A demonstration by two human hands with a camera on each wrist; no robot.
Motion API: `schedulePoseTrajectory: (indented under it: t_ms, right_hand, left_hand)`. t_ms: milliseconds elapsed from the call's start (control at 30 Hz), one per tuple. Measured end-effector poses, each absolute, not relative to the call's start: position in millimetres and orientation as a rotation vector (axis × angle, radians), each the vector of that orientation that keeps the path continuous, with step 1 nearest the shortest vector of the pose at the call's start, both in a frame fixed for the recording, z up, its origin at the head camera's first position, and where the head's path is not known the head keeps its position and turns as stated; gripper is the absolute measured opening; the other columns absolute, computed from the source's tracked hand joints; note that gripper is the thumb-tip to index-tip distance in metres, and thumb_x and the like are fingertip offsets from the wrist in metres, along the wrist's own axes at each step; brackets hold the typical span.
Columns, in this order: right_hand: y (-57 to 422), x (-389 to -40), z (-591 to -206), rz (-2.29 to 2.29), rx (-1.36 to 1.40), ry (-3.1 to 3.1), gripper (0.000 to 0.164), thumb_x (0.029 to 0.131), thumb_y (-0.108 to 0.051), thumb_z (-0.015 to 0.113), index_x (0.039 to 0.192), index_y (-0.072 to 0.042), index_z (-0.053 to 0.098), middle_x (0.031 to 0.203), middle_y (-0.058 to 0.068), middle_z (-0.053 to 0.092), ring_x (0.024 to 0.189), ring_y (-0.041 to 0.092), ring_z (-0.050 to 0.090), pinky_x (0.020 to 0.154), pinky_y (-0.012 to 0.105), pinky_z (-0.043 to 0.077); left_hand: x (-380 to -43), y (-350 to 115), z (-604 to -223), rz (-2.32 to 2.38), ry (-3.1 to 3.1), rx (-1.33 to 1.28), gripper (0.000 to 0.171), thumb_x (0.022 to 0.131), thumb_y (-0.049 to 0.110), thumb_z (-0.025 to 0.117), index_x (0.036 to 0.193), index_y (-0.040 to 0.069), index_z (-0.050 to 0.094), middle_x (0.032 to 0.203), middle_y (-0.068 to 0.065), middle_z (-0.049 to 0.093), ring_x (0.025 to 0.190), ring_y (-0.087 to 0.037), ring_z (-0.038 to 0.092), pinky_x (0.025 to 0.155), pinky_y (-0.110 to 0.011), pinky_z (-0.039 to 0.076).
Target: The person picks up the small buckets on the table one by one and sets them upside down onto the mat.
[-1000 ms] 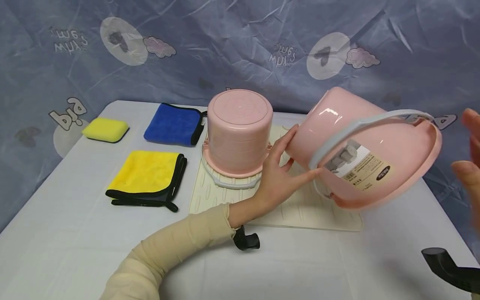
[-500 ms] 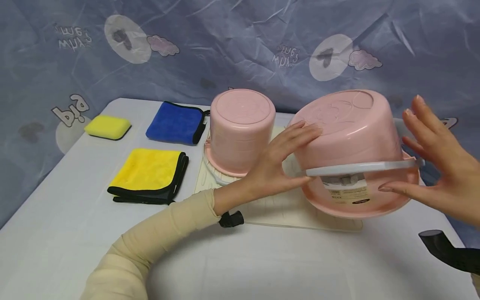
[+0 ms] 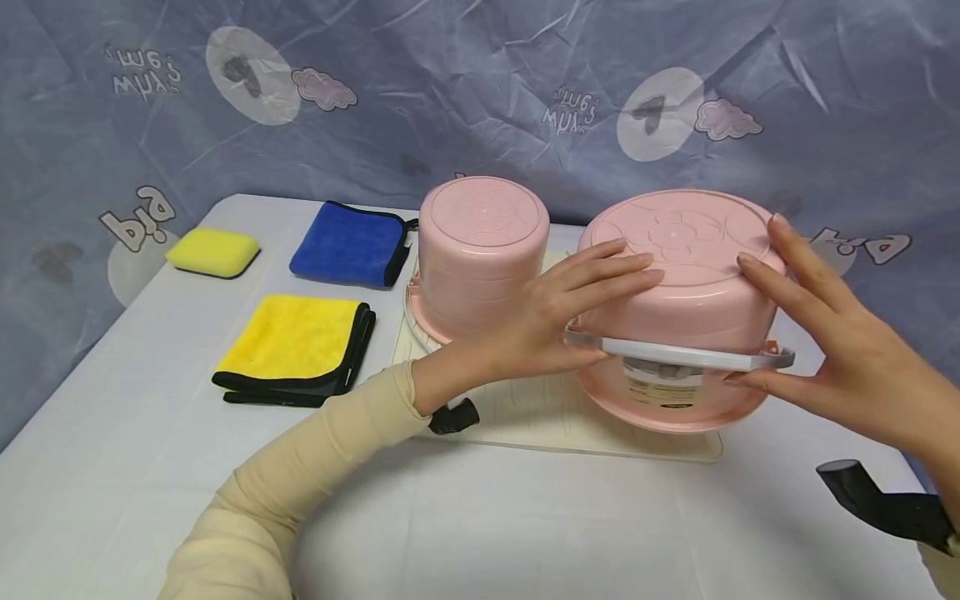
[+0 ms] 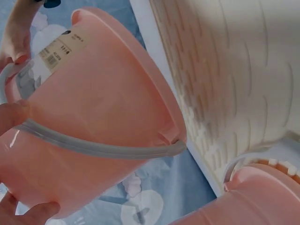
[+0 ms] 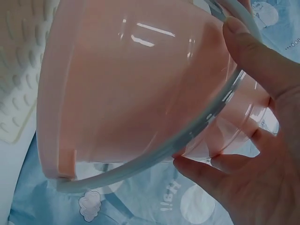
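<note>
Between both hands is a large pink bucket (image 3: 675, 312), turned upside down and leaning slightly, with its moulded base on top. Its grey carrying handle (image 3: 690, 354) crosses the front above a paper label. My left hand (image 3: 551, 312) holds the bucket's left side, fingers over the base edge and thumb by the handle. On the opposite side, my right hand (image 3: 840, 342) grips it with fingertips at the base edge and thumb near the handle's end. The left wrist view shows the bucket's rim (image 4: 140, 61) apart from the ribbed cream mat (image 4: 234, 70).
A smaller pink bucket (image 3: 480, 271) stands upside down on the mat's left part. Further left lie a blue cloth (image 3: 348, 246), a yellow cloth (image 3: 292, 337) and a yellow sponge (image 3: 212, 252). A patterned curtain (image 3: 450, 92) hangs behind the white table (image 3: 570, 525).
The large bucket has swung from lying tilted, mouth to the right, to nearly upside down over the mat. My right hand has come in from the right and taken hold of it.
</note>
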State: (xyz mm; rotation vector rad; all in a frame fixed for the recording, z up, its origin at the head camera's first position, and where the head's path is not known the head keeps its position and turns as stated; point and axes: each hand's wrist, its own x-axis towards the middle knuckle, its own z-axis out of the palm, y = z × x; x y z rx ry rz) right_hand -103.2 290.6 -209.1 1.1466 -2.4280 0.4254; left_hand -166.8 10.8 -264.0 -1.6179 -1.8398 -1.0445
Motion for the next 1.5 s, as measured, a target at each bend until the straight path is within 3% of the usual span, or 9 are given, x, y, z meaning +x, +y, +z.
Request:
schedulePoseTrajectory:
  t_ms: [200,300,467,667,800,967,1100,1367,1500]
  right_hand:
    - [286,-104,-215,0.441,1.132,-2.365,0.084,0.084,-0.066,0.044,0.133,0.003,0.043,0.145,0.022,0.029,0.135,0.019,0.024,0.099,0.01,0.022]
    - [286,-107,-219,0.463,1.128,-2.326,0.082,0.085,-0.064,0.044,0.125,0.007,0.046,0.142,0.025,0.033,0.135,0.022,0.026,0.098,0.011,0.025]
    - [296,-113,-226,0.565,1.092,-2.348,0.089,0.081,-0.064,0.049,0.128,0.011,0.043,0.143,0.023,0.031,0.135,0.021,0.026,0.093,0.009,0.029]
    - [307,-117,-233,0.583,1.015,-2.395,0.094,0.077,-0.068,0.05,0.131,0.009,0.04,0.145,0.019,0.029,0.136,0.019,0.024,0.087,0.006,0.031]
    - [313,-122,-238,0.619,0.992,-2.413,0.095,0.076,-0.068,0.051,0.133,0.008,0.037,0.147,0.018,0.024,0.136,0.018,0.022,0.087,0.006,0.03]
    - [324,-135,-250,0.704,1.025,-2.416,0.096,0.075,-0.063,0.056,0.134,0.009,0.032,0.15,0.019,0.018,0.137,0.022,0.02,0.091,0.009,0.031]
    - [333,-148,-261,0.756,1.024,-2.413,0.096,0.074,-0.06,0.06,0.135,0.008,0.03,0.151,0.019,0.017,0.138,0.024,0.019,0.092,0.011,0.031]
    - [335,-181,-284,0.745,1.02,-2.388,0.093,0.076,-0.059,0.058,0.134,0.008,0.031,0.15,0.019,0.017,0.138,0.027,0.017,0.097,0.017,0.03]
    - [332,-195,-292,0.77,1.036,-2.394,0.083,0.075,-0.042,0.063,0.134,0.006,0.031,0.15,0.019,0.017,0.138,0.028,0.016,0.097,0.019,0.031]
  left_hand:
    - [-171,11,-260,-0.958,-1.985,-1.672,0.063,0.08,0.014,0.07,0.135,-0.002,0.046,0.143,-0.013,0.039,0.138,-0.011,0.01,0.11,-0.03,0.012]
    - [-175,14,-257,-0.929,-2.045,-1.69,0.067,0.078,0.008,0.071,0.138,-0.001,0.043,0.145,-0.011,0.036,0.138,-0.009,0.005,0.109,-0.027,0.01]
    - [-181,20,-256,-0.992,-2.065,-1.714,0.074,0.075,0.001,0.074,0.14,-0.003,0.039,0.148,-0.013,0.029,0.139,-0.009,-0.003,0.109,-0.024,0.011]
    - [-186,23,-262,-1.125,-2.061,-1.603,0.083,0.074,0.02,0.082,0.139,-0.004,0.037,0.152,-0.017,0.017,0.137,-0.013,-0.012,0.109,-0.026,0.009]
    - [-193,30,-261,-1.112,-2.071,-1.589,0.083,0.072,0.018,0.083,0.139,-0.003,0.039,0.151,-0.015,0.022,0.138,-0.013,-0.008,0.109,-0.025,0.008]
    - [-207,42,-263,-1.017,-2.054,-1.608,0.078,0.071,0.015,0.083,0.136,-0.004,0.044,0.143,-0.015,0.036,0.139,-0.013,0.009,0.11,-0.028,0.003]
    - [-218,50,-267,-0.937,-2.073,-1.597,0.078,0.071,0.016,0.084,0.135,-0.004,0.044,0.143,-0.015,0.038,0.138,-0.013,0.015,0.11,-0.03,0.0]
    - [-232,53,-282,-1.017,-2.246,-1.488,0.076,0.074,0.002,0.078,0.14,0.002,0.04,0.149,-0.01,0.029,0.139,-0.014,-0.006,0.107,-0.02,0.004]
    - [-237,53,-291,-1.05,-2.273,-1.433,0.076,0.073,-0.001,0.078,0.14,0.002,0.041,0.149,-0.01,0.028,0.139,-0.015,-0.006,0.107,-0.02,0.005]
